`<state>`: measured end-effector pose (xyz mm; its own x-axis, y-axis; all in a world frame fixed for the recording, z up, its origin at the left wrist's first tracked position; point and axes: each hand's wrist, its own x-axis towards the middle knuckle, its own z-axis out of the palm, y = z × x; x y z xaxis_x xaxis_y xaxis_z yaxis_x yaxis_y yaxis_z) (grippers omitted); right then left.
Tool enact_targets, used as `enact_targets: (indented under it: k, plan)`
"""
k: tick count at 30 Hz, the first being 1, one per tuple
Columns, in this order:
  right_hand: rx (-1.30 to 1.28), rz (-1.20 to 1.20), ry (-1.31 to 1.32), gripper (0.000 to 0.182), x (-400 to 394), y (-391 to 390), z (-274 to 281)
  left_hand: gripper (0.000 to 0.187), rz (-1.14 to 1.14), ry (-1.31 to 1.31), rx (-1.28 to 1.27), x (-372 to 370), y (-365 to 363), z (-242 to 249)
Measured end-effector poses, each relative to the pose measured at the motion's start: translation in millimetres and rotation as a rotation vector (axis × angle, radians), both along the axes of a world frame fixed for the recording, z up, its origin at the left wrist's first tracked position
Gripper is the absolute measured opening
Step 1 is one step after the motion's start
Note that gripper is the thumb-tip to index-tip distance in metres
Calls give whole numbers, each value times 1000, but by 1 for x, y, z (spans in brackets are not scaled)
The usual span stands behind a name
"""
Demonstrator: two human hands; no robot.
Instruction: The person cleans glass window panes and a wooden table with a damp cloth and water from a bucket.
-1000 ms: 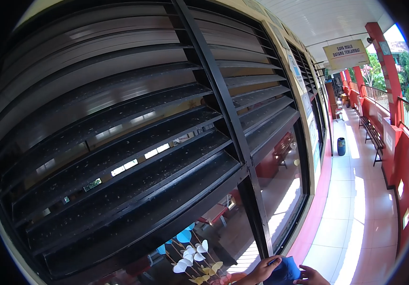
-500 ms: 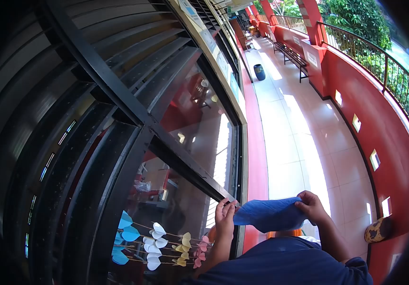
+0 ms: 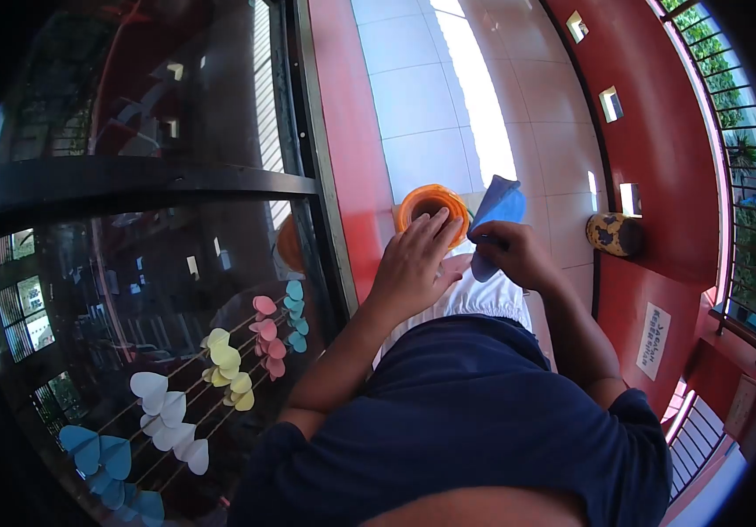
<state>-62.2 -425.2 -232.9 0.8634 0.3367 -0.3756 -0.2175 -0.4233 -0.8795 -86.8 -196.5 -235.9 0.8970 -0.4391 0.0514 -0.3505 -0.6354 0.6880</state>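
Note:
My right hand is closed in a pinch on a blue cloth, which sticks up above the fingers and hangs a little below them. My left hand reaches over the near rim of a round orange container, its fingers stretched out across the opening. Nothing shows between those fingers. The container's inside looks dark and is partly hidden by the hand. The cloth is just right of the container, overlapping its edge in this view.
On my left stands a dark-framed glass pane. Strings of paper hearts in several colours hang before it. A red wall with small square openings runs along the right, a yellow and black cylinder against it. Pale floor tiles lie ahead.
My view has tipped down from the corridor. The cloth, earlier stretched between both hands, is now bunched in my right hand only. My left hand let go and moved over the orange container.

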Motion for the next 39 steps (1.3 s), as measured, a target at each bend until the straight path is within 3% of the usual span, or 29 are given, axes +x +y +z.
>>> enact_targets:
  k: [2,4,6,10,13,16,17,20,28,31,34,37,39]
  plan:
    - [-78,214,-112,20,4,4,-5,87,-35,-62,172,-5,-11,-17]
    - [-70,212,-117,19,4,8,-10,67,-34,-108,260,-6,-10,-32]
    - [-71,213,-51,18,9,8,-14,47,-28,79,284,-6,4,-51]
    - [-103,274,-39,19,7,1,-38,20,88,209,180,-10,13,-75]
    - [-198,323,-132,18,0,-4,-81,29,214,294,130,-27,1,-107]
    - [-372,168,-127,16,-13,1,-116,34,240,405,101,-35,-9,-138]
    - [-337,84,-95,16,-19,2,-130,35,234,453,89,-37,-13,-143]
    - [-180,-175,332,15,-36,8,-159,37,262,310,70,-41,-25,-146]
    - [316,-391,593,21,-65,5,-182,40,134,617,-93,-62,-33,-167]
    - [422,-393,599,28,-79,0,-190,48,101,507,-93,-75,-38,-178]
    - [-54,-322,272,27,-93,8,-183,55,40,512,-152,-83,-44,-197]
    - [-175,-456,279,18,-106,3,-190,56,-17,826,-287,-86,-52,-209]
    - [-174,-560,243,13,-113,-2,-197,56,6,873,-371,-95,-54,-228]
